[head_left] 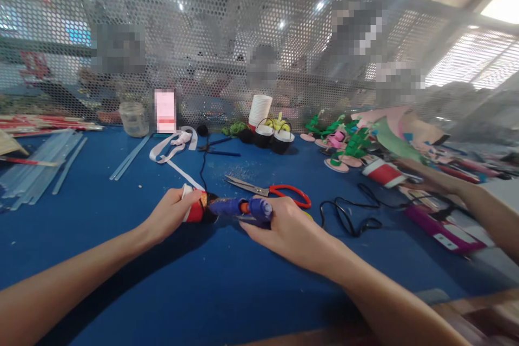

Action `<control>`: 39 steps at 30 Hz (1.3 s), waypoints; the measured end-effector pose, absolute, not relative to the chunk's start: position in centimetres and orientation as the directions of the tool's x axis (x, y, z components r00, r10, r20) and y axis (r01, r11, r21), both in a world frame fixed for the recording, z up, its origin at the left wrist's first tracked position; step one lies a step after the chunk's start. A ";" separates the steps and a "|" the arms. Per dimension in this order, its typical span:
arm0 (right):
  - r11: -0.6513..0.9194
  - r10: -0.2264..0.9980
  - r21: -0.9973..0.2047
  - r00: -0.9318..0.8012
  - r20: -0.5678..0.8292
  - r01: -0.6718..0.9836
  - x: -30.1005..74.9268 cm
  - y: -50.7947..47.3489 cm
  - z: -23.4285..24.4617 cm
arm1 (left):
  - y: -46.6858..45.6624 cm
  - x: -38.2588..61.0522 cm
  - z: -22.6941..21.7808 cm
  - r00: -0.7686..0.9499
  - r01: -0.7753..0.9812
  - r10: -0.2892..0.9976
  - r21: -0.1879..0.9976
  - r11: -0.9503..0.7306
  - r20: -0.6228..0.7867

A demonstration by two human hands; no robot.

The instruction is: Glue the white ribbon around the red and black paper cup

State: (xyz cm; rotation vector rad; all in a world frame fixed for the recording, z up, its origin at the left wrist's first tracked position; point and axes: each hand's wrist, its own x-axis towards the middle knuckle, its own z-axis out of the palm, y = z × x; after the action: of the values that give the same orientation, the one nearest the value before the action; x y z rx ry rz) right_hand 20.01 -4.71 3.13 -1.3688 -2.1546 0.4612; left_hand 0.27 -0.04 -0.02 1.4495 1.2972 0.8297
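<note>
My left hand is closed around a small red paper cup lying on its side, its white end toward the left and a dark band at its right end. In my right hand is a blue glue gun, pointing left with its tip at or very near the cup's dark end; contact is hard to make out. Just behind the glue gun lie scissors with red handles, blades spread slightly. A white ribbon runs back from the cup, and a black cord lies beside it.
Glue sticks and a glass jar are at left. Behind stand black-and-white cups and stacked cups before a perforated metal screen. At right are green plant crafts, a purple power strip and another person's arm.
</note>
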 end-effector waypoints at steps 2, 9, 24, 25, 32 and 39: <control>0.432 0.902 -0.541 -0.337 0.271 0.722 20.0 -4.8 3.1 | 0.0 0.2 -0.1 0.218 0.282 0.969 0.958 0.051 -0.116; 0.429 0.903 -0.546 -0.354 0.243 0.719 20.0 -4.9 3.2 | 0.1 0.2 -0.1 0.232 0.260 0.963 0.963 0.071 -0.134; 0.360 0.933 -0.575 -0.289 0.214 0.735 20.0 -4.3 3.5 | -0.3 0.2 0.2 0.237 0.406 0.967 0.914 -0.012 -0.092; 0.363 0.932 -0.569 -0.288 0.221 0.738 20.0 -4.2 3.5 | -0.3 0.3 0.3 0.243 0.418 0.966 0.908 -0.026 -0.084; 0.389 0.921 -0.576 -0.287 0.263 0.719 19.9 -3.6 3.6 | -0.6 0.3 0.2 0.257 0.476 0.966 0.873 -0.104 -0.024; 0.324 0.946 -0.601 -0.270 0.181 0.730 19.9 -4.1 4.1 | -0.6 0.3 0.3 0.259 0.516 0.966 0.848 -0.125 -0.015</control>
State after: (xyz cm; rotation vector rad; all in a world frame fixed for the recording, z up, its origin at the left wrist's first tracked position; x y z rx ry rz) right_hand 19.86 -4.12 4.05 -1.4720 -2.0831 0.5544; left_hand 0.33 -0.59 0.25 1.7594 1.3616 0.7366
